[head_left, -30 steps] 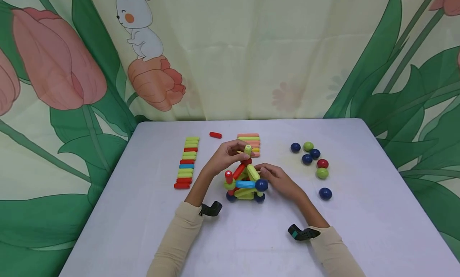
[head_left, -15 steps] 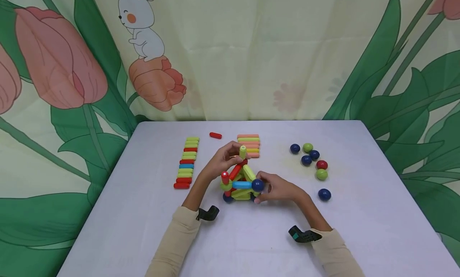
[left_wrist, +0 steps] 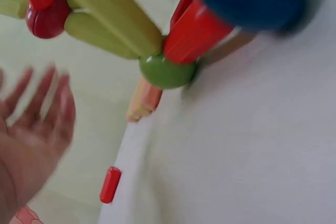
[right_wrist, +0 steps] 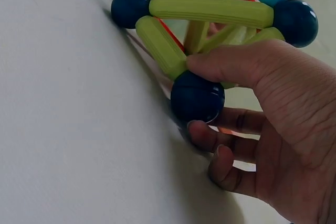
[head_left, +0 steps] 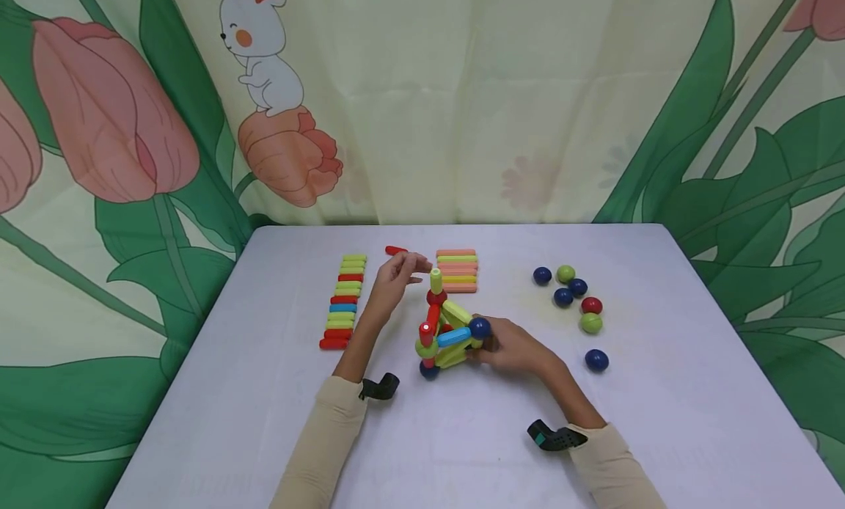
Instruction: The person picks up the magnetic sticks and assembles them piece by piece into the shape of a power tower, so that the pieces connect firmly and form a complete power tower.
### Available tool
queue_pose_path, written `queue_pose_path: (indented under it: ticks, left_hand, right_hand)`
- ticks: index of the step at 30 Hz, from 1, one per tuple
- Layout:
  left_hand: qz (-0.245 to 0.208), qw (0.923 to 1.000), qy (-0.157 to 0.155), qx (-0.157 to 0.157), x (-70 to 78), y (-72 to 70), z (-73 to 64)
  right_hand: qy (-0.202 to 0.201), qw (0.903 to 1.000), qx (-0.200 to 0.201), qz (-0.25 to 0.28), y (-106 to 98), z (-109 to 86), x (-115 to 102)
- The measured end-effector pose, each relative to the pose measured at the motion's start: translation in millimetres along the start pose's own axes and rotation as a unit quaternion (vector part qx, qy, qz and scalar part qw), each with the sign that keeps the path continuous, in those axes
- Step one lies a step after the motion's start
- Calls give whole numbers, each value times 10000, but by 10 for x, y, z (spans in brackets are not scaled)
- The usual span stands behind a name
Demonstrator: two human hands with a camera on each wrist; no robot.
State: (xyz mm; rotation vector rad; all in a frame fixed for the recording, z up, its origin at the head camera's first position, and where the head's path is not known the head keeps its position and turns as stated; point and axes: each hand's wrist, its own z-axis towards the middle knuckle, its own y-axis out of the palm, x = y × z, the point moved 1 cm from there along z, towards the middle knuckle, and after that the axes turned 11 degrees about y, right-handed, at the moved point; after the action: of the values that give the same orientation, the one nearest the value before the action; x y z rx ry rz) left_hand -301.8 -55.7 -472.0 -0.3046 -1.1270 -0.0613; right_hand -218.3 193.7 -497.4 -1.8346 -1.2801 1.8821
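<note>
A frame of toy building sticks and balls (head_left: pixel 454 337), in green, red and blue, stands between the hands on the table. Its top is a red ball (head_left: pixel 436 297) with a short green stick (head_left: pixel 436 281) pointing up. The right hand (head_left: pixel 518 345) grips the frame's right corner. In the right wrist view, thumb and fingers hold it around a dark blue ball (right_wrist: pixel 195 98) and the green stick joined to it (right_wrist: pixel 163 45). The left hand (head_left: pixel 394 282), fingers loosely extended, is just left of the top, apart from the frame; the left wrist view shows its palm bare.
A column of green, red and blue sticks (head_left: pixel 343 308) lies on the left. Behind the frame are pink, green and yellow sticks (head_left: pixel 457 269) in a stack-like row. One red stick (head_left: pixel 394 250) lies near the back edge. Several loose balls (head_left: pixel 577 287) lie on the right.
The left hand has let go of the frame's top and drawn back to the left. The right hand has shifted to grip the right corner, and the frame has turned.
</note>
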Motion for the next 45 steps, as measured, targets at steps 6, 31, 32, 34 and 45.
queue_pose_path:
  ticks: [6, 31, 32, 34, 45]
  left_hand:
    - [2734, 9606, -398, 301, -186, -80, 273]
    - [3098, 9432, -906, -790, -120, -93, 451]
    - [2486, 9617, -793, -844, -50, -81, 445]
    - [1432, 9809, -527, -1209, 108, -32, 435]
    - [-825, 9457, 270, -3131, 598, 354, 318]
  right_hand:
    - [-56, 9997, -9, 257, -91, -12, 94]
    - [-75, 9922, -334, 1202, -105, 0, 263]
    - [-83, 9923, -339, 1186, -105, -4, 268]
    - [-60, 9917, -330, 1245, -109, -11, 289]
    - [-409, 9914, -37, 1239, -81, 29, 265]
